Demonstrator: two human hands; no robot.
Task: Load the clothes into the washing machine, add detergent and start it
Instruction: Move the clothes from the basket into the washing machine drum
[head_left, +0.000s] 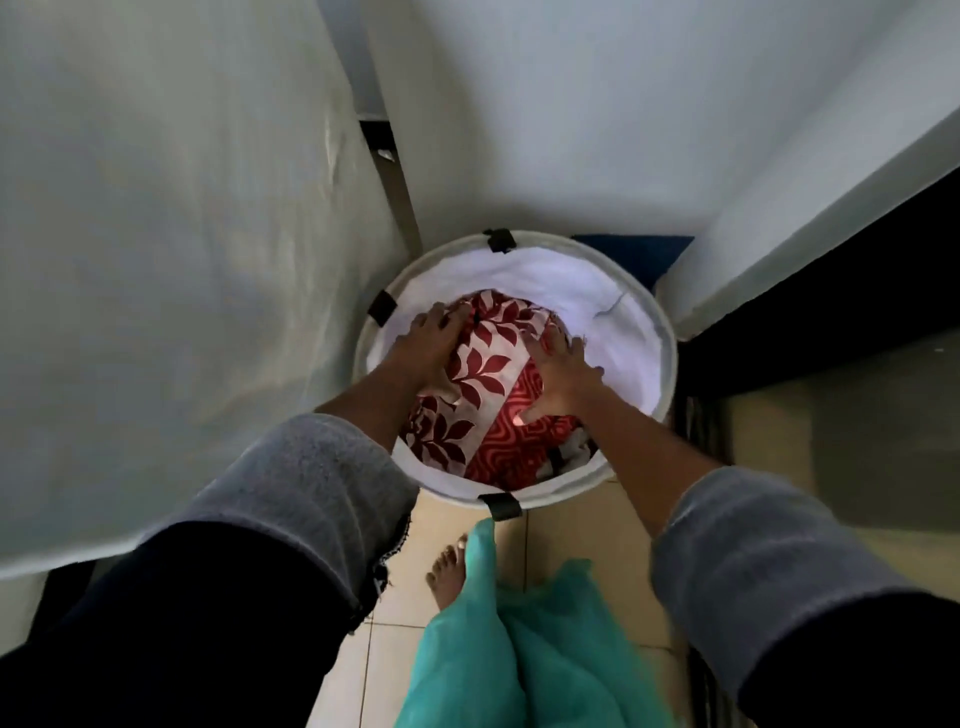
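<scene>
A round white laundry basket (639, 317) with black tabs on its rim stands on the floor against the wall. Inside lies a bundle of clothes: a cream cloth with dark red leaves (480, 374) over a red patterned cloth (511, 447). My left hand (428, 340) presses on the bundle's left side, fingers curled into the leaf cloth. On the right side, my right hand (563, 376) lies with fingers spread on the bundle. Both arms wear grey sleeves. No washing machine or detergent is recognisable.
A large white covered surface (171, 270) fills the left. A white wall rises behind the basket, and a dark ledge (831, 291) runs on the right. A blue item (634, 254) sits behind the basket. My bare foot (449, 571) and teal garment (535, 639) are over beige tiles.
</scene>
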